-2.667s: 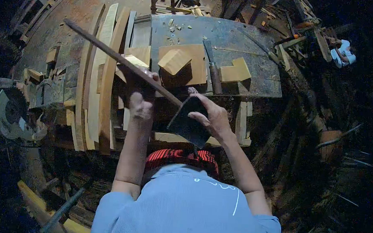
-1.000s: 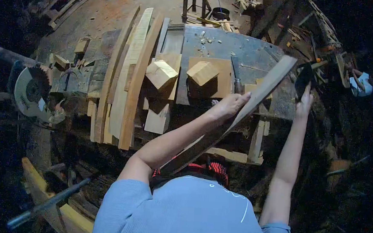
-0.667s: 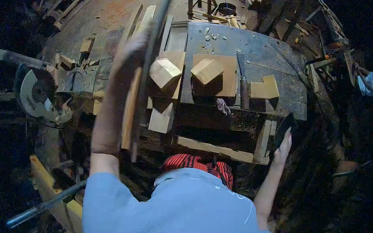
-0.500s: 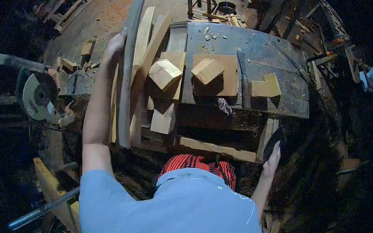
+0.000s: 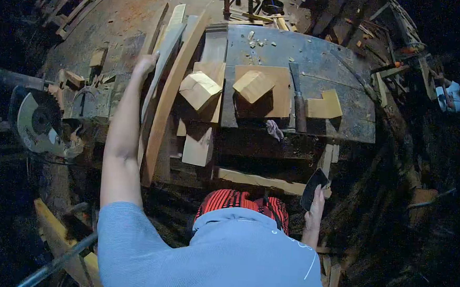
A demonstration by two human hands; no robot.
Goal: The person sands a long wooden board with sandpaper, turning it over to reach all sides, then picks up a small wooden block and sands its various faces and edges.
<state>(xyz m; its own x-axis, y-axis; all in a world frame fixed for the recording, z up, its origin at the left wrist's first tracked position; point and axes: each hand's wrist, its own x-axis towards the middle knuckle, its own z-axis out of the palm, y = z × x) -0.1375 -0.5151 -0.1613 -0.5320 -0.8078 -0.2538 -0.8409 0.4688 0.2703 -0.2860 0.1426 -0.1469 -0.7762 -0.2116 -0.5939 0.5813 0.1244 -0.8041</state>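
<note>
My left hand (image 5: 146, 65) is closed on the edge of a long grey board (image 5: 162, 59) at the left side of the bench. Right beside that board runs a long brown plank (image 5: 176, 87), slanting away from me. My right hand (image 5: 315, 207), low at the right in front of the bench, holds a flat black phone (image 5: 313, 189), its broad dark face tilted up.
On the workbench (image 5: 319, 54) lie two angled wood blocks (image 5: 200, 89), a square board (image 5: 280, 102), a chisel (image 5: 299, 108), an L-shaped wood piece (image 5: 324, 106) and a crumpled rag (image 5: 274, 129). A circular saw (image 5: 39, 118) stands at the left; another person (image 5: 449, 96) is far right.
The grey board has shifted away from me and leans lower, uncovering more of the brown plank. My right hand has moved inward with the phone, which now shows its broad face.
</note>
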